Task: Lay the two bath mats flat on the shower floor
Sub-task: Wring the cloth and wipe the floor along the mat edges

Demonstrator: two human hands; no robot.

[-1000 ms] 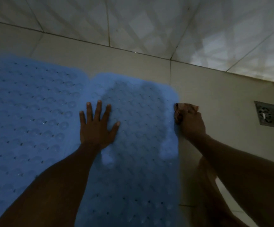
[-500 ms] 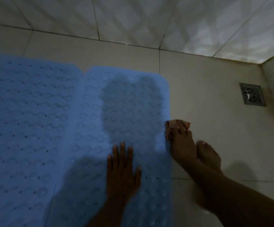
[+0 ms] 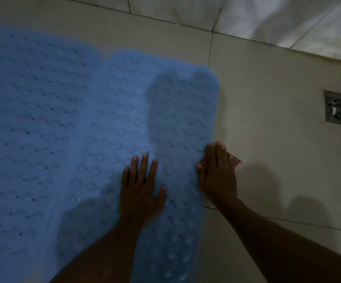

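Two light blue bath mats with bumps and small holes lie side by side on the shower floor. The left mat (image 3: 28, 123) runs off the left edge of the view, and the right mat (image 3: 145, 111) lies against its side. My left hand (image 3: 141, 186) presses flat on the right mat, fingers straight and slightly spread. My right hand (image 3: 218, 176) lies over that mat's right edge with fingers extended, pressing on a small reddish cloth (image 3: 234, 159) that peeks out beside it.
Beige floor tiles (image 3: 267, 111) stretch to the right of the mats. A square metal drain (image 3: 339, 108) sits at the far right. The pale tiled wall (image 3: 257, 15) runs along the top. Dim light throws shadows of my arms on the floor.
My right hand slid toward me along the mat's right edge and flattened over the cloth. My left hand shifted on the right mat. The foot seen earlier is out of view.
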